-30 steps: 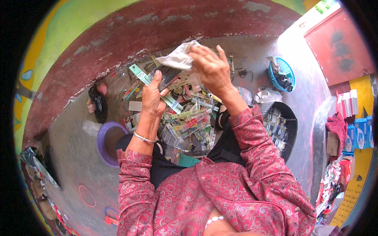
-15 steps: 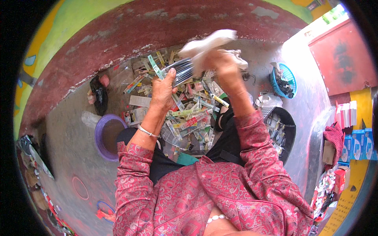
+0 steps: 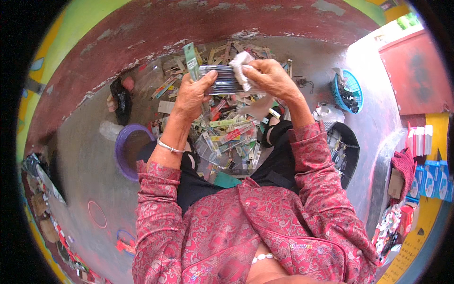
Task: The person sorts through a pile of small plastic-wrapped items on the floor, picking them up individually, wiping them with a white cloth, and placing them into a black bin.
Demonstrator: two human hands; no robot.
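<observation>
My left hand (image 3: 189, 98) is closed on the left end of a flat pack of dark, thin, shiny strips (image 3: 223, 81), thumb on top. A green card tag (image 3: 191, 60) sticks up beside that thumb. With bent fingers and thumb, my right hand (image 3: 273, 81) grips a white cloth (image 3: 241, 66), which touches the pack's right end. A loose, blurred part of the cloth hangs below the right hand. What exactly the strips are, I cannot make out. Below both hands lies a heap of small printed packets and cards (image 3: 231, 135) on the floor, between my feet.
On the left stands a purple basin (image 3: 124, 165), near a black plastic bag (image 3: 122, 102). To the right are a black tub (image 3: 350, 163) of small packets and a blue basket (image 3: 360, 90) with dark scraps. A maroon wall (image 3: 165, 33) runs behind the heap.
My right hand and the cloth, blurred and raised before, have come down against the pack's right end. The pack has turned from tilted to nearly level.
</observation>
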